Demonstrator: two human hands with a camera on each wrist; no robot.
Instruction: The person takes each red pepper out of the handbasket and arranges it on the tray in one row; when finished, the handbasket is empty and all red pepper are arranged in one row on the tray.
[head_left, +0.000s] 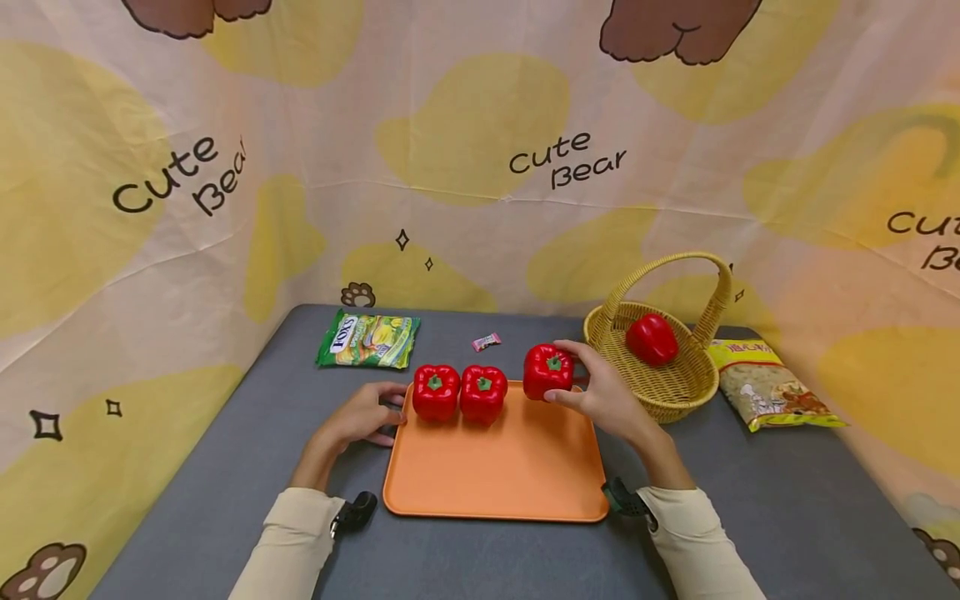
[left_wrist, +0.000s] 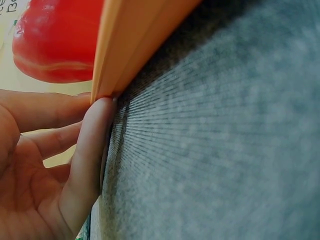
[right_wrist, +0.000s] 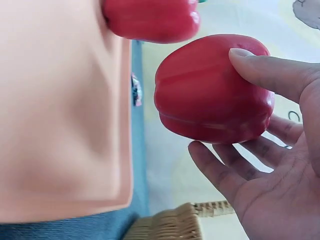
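My right hand [head_left: 606,398] holds a red bell pepper [head_left: 546,372] over the far right part of the orange tray [head_left: 495,479]. In the right wrist view, the thumb lies on one side of this pepper [right_wrist: 212,90] and the fingers are on the other. Two more red bell peppers, a left one [head_left: 436,392] and a right one [head_left: 483,394], stand side by side at the tray's far left, green stems up. At the tray's left edge is my left hand [head_left: 365,414]; the left wrist view shows its thumb and forefinger pinching the rim [left_wrist: 107,75].
A yellow wicker basket [head_left: 667,398] with a tall handle stands at the right, holding another red bell pepper [head_left: 652,339]. Beside it lies a yellow-topped food bag [head_left: 772,385]. Behind the tray are a green FOX'S candy bag [head_left: 370,340] and a small pink wrapped sweet [head_left: 486,342].
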